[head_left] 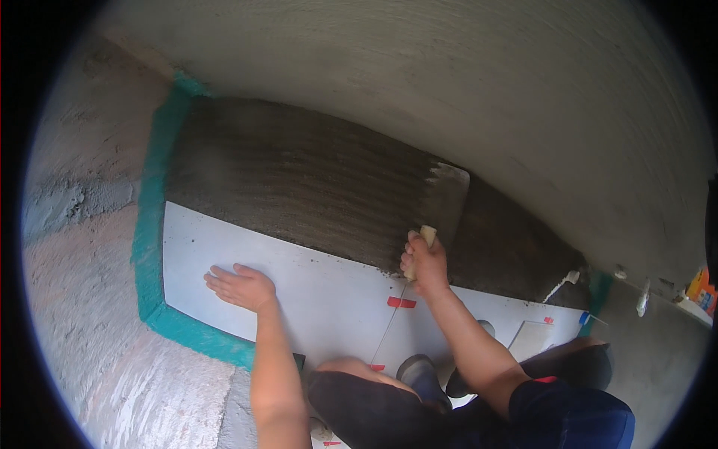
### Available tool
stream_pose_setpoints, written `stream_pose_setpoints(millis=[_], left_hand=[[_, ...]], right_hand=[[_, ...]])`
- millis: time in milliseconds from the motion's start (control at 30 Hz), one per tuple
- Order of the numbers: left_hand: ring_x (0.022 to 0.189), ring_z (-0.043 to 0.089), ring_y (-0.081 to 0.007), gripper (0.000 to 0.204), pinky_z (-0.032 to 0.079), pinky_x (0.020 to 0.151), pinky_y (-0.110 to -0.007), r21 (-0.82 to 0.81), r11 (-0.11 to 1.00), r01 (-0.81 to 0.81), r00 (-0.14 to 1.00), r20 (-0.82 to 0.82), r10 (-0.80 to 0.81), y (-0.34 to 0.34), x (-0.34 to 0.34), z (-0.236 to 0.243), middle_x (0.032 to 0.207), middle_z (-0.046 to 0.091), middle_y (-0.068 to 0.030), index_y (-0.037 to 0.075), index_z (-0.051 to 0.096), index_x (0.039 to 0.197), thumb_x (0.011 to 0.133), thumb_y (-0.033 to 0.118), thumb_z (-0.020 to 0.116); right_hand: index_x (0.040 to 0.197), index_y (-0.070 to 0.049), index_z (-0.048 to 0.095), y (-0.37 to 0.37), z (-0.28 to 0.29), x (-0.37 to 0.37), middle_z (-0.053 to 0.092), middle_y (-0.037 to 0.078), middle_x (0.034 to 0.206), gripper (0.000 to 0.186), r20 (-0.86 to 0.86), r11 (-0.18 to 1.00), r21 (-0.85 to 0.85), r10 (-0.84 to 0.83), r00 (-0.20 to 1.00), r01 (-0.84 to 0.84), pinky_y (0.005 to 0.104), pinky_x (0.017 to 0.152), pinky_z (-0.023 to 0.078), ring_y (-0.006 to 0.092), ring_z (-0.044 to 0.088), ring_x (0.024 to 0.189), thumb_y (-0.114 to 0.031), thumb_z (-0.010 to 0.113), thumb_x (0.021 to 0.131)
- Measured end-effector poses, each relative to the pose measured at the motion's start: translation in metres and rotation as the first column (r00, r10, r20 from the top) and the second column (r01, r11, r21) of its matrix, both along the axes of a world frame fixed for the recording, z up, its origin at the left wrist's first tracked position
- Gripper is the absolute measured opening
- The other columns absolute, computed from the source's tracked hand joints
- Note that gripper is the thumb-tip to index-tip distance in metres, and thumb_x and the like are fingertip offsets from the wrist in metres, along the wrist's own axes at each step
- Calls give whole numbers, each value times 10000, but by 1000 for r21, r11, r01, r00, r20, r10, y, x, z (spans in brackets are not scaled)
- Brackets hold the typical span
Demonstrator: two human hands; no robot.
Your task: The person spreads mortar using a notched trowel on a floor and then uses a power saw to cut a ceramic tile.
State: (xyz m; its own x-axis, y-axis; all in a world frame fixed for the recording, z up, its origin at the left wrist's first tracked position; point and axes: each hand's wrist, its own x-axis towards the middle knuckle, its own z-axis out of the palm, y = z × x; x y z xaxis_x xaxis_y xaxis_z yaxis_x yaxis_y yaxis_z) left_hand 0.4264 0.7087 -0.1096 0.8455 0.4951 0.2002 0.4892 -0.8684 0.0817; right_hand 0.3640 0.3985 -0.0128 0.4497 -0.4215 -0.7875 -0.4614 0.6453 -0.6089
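Observation:
My left hand [244,287] lies flat on a large white tile [318,292], with its fingers stretched toward the left. In my right hand [428,265] is the pale handle of a trowel [453,196], the fingers wrapped round it. The trowel's flat, light grey blade rests against a dark grey bed of mortar [299,161]. Fine ridges run along the mortar left of the blade; to the right of it the surface looks smoother. The near edge of the mortar meets the white tiles, where small crumbs of mortar sit along the border.
Red tape [402,302] crosses a joint between tiles. A green painted band [153,217] borders the tiles and mortar at left. A bare grey wall [486,67] rises behind. At right are a white-tipped tool [572,277] and an orange package [701,290]. My shoe [422,380] is near the tiles.

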Motion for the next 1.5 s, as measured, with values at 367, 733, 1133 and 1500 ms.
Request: stream_pose_setpoints(millis=[367,733,1133,1500], left_hand=[[1379,267,-407,558,219,1120,-505,22,1000,5,1000,-7,-5,3,-4,-13,1473,299,-266,-27,351,1400,958,308,409],[1344,333,-391,560,278,1085,-495,146,989,-1,1000,-5,2,20,1,-25,1435,366,-261,-9,400,1377,962,367,391],[1300,347,-459,708,275,1093,-500,-51,975,217,969,129,-209,26,-22,-49,1391,368,-335,-99,434,1312,950,509,416],[1310,325,-468,726,255,1101,-505,34,951,308,946,94,-310,-9,-57,-32,1398,345,-349,-118,403,1322,965,514,374]], right_hand=[[815,-91,466,-8,-1,-44,483,-15,640,200,13,928,1,373,928,-373,269,415,360,90,450,478,-188,621,897],[911,-71,492,-145,-3,-155,492,4,665,154,-4,988,-33,151,989,-151,276,444,385,97,460,514,-167,610,889],[890,-81,482,-293,13,-278,491,-2,668,132,-4,958,-258,-127,992,122,263,425,385,99,466,507,-153,593,881],[829,-85,480,-245,9,-286,487,-23,618,164,65,947,2,322,945,-322,265,407,380,72,444,476,-143,631,859]])
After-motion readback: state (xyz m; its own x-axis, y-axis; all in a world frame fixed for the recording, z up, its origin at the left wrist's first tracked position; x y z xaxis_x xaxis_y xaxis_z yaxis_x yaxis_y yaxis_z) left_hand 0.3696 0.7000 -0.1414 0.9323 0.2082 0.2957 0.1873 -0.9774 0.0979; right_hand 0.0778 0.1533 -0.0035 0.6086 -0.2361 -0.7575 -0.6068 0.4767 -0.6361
